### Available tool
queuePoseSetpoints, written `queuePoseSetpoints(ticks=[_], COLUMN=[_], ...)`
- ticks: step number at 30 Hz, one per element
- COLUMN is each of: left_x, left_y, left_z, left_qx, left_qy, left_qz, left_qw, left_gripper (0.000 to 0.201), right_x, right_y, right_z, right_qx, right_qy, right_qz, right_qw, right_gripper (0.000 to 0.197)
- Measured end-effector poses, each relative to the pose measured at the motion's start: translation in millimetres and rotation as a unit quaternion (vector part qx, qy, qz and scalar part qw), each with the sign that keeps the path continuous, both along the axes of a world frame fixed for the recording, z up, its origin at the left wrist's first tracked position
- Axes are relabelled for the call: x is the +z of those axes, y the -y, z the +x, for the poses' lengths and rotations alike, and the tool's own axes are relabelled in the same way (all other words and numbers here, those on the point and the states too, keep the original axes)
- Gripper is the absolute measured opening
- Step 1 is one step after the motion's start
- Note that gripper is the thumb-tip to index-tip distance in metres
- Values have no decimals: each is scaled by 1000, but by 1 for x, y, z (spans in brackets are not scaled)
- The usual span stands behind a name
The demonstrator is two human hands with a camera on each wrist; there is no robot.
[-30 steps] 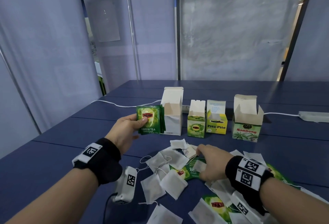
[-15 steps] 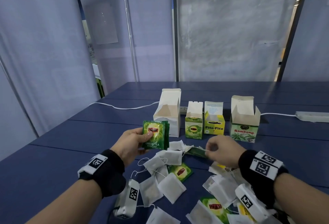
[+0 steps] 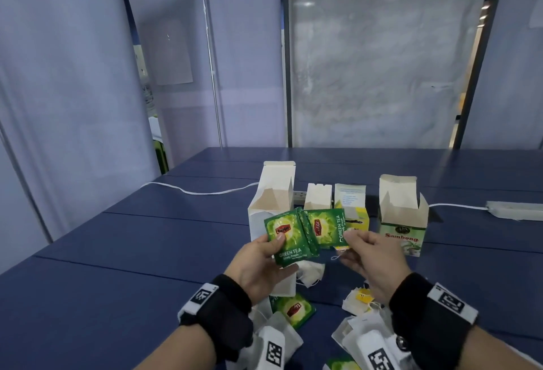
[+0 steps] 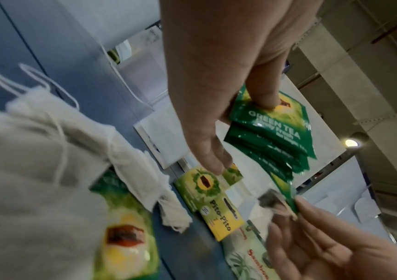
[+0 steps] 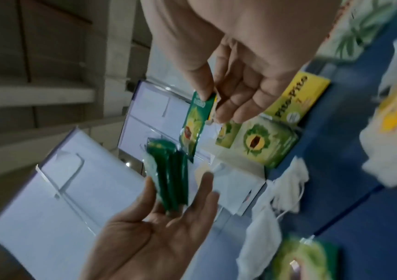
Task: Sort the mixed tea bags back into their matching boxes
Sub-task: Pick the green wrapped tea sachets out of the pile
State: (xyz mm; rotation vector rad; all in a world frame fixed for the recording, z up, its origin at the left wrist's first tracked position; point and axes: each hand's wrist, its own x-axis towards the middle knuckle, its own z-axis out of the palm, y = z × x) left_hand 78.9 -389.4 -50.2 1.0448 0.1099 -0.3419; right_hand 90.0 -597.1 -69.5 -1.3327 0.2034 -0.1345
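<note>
My left hand (image 3: pixel 276 242) grips a stack of several green tea sachets (image 3: pixel 286 237) in front of the tall white open box (image 3: pixel 273 196); the thumb presses the front of the stack (image 4: pixel 276 128). My right hand (image 3: pixel 348 241) pinches one more green tea sachet (image 3: pixel 326 228) by its corner, held edge to edge beside the stack (image 5: pixel 168 174). In the right wrist view this sachet (image 5: pixel 194 121) hangs from thumb and finger. Behind stand the small green box (image 5: pixel 264 144), the yellow Pito-Pito box (image 3: pixel 357 218) and the open Sambong box (image 3: pixel 402 222).
Loose white tea bags (image 3: pixel 311 274) and green sachets (image 3: pixel 293 309) lie scattered on the blue table (image 3: pixel 147 252) under and near my wrists. A white cable (image 3: pixel 199 192) runs behind the boxes, and a power strip (image 3: pixel 514 211) lies at far right.
My right hand rose out of the pile with a green sachet and brought it up beside the stack. My left hand drew the stack inward, toward the right hand.
</note>
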Motion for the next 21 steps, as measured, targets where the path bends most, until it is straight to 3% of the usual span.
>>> queuePoseSetpoints(ticks=[5,8,14,16,18,21], left_x=[0,2,9,11,14,17], left_y=[18,16,-10,-23,-35,-43], left_z=[10,21,40,42,43,46], left_qx=[35,68,114,120,120,119], left_qy=[12,27,65,78,89,99], left_qz=[-98,-121,-37,11,53,92], left_qw=[994,990,991,990,987,984], left_gripper=[20,25,23,21,19,21], right_x=[-2,2,8,10,11,15], right_y=[-29,-45,-38,-19,5,47], right_z=[6,7,-3,-10,-15,-10], right_qx=[36,59,158,227,275,166], right_qy=[-3,-8,-69,-96,-108,-37], right_qz=[196,181,-29,-152,-307,-483], right_qw=[980,982,985,957,905,859], right_gripper=[3,13,17,17,16,9])
